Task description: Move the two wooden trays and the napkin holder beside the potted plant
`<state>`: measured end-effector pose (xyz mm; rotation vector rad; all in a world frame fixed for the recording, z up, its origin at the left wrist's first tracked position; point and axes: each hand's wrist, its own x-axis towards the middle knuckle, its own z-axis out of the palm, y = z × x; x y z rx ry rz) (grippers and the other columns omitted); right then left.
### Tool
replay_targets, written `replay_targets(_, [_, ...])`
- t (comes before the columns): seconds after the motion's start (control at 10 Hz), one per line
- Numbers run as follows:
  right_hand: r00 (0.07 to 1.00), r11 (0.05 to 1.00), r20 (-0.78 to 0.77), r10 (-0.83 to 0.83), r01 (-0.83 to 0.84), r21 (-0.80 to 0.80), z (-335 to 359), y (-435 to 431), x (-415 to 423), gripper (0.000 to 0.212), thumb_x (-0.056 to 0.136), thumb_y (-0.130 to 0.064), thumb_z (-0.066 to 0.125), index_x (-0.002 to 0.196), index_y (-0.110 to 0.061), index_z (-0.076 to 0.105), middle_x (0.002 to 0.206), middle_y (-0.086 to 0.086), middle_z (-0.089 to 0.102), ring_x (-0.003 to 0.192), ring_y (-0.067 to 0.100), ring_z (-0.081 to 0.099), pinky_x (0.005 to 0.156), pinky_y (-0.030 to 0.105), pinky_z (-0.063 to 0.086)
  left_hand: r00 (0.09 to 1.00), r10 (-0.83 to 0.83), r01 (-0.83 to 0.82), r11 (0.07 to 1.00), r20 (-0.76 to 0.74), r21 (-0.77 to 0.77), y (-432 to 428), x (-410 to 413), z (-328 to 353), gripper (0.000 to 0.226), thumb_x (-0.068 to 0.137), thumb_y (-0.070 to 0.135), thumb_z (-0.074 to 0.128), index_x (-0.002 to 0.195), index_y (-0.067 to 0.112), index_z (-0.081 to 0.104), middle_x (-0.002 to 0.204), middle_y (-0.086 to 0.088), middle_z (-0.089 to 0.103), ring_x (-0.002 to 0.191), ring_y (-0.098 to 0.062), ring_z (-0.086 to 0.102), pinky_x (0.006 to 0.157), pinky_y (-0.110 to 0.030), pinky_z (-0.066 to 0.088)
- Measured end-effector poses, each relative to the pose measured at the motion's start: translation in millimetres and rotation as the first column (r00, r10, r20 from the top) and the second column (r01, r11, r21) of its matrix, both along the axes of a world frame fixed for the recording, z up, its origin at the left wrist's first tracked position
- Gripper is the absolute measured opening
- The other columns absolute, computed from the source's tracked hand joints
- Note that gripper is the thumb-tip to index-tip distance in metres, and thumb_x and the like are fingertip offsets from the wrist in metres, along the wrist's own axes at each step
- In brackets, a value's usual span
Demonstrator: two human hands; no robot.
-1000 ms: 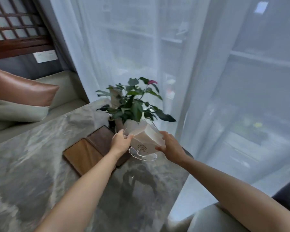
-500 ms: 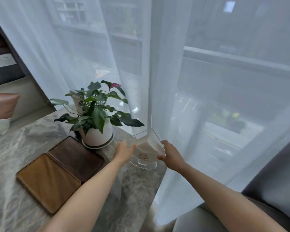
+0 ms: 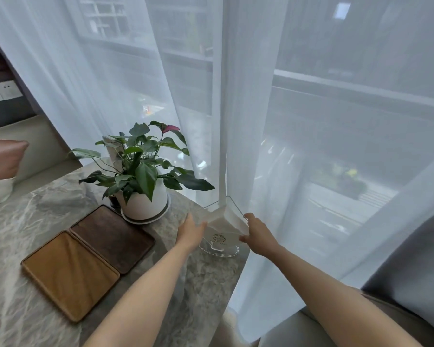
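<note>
A clear acrylic napkin holder [image 3: 221, 234] filled with white napkins rests on its oval base at the table's right edge, just right of the potted plant [image 3: 143, 176] in its white pot. My left hand [image 3: 189, 230] presses the holder's left side and my right hand [image 3: 258, 234] grips its right side. A dark wooden tray [image 3: 112, 237] lies in front of the pot, touching a lighter wooden tray [image 3: 69, 272] nearer to me.
The grey marble table [image 3: 23, 221] ends just right of the holder, where a sheer white curtain [image 3: 236, 121] hangs against the edge. A bench with a brown cushion [image 3: 3, 159] lies at far left. An upholstered seat [image 3: 286, 331] is at bottom right.
The holder has gone from in front of the plant to its right and now stands on the table by the curtain. The view has swung right; both hands stay on it.
</note>
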<state>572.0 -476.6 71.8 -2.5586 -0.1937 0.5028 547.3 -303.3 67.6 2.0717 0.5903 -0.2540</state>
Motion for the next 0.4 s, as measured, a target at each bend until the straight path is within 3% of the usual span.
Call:
replay_targets(0.2, [0.999,0.997,0.018,0.037,-0.036,-0.072,6.3,0.4,-4.6,0.067,0.090,-0.019,0.057,0.145,-0.008,0.019,0.142,0.018,0.039,0.124,0.033,0.047,0.100,0.038,0.041,0.998,-0.062,0.062,0.998,-0.030,0.012,-2.8,-1.3,4.8,0.060,0.097,0.029,0.039,0.149,0.008,0.015,0.150,-0.018,0.035,0.135,-0.037,0.037,0.107,-0.045,0.035])
replay_targets(0.3, [0.996,0.992,0.062,0.070,-0.064,-0.106,19.2,4.5,-6.0,0.072,0.090,-0.023,0.058,0.147,-0.008,0.016,0.144,0.017,0.035,0.127,0.032,0.044,0.102,0.038,0.041,0.997,-0.078,0.078,0.995,-0.006,0.054,1.2,-4.6,16.3,0.065,0.099,0.028,0.036,0.151,0.010,0.003,0.158,-0.016,0.019,0.144,-0.032,0.023,0.114,-0.041,0.026])
replay_targets(0.4, [0.977,0.990,0.175,0.120,-0.103,-0.101,36.8,13.5,-6.6,0.072,0.090,-0.027,0.057,0.147,-0.010,0.016,0.147,0.013,0.033,0.130,0.029,0.040,0.103,0.038,0.041,0.995,-0.055,0.047,0.994,0.078,0.104,10.8,-7.3,34.3,0.063,0.100,0.028,0.035,0.151,0.007,0.005,0.159,-0.016,0.011,0.146,-0.030,0.017,0.117,-0.039,0.022])
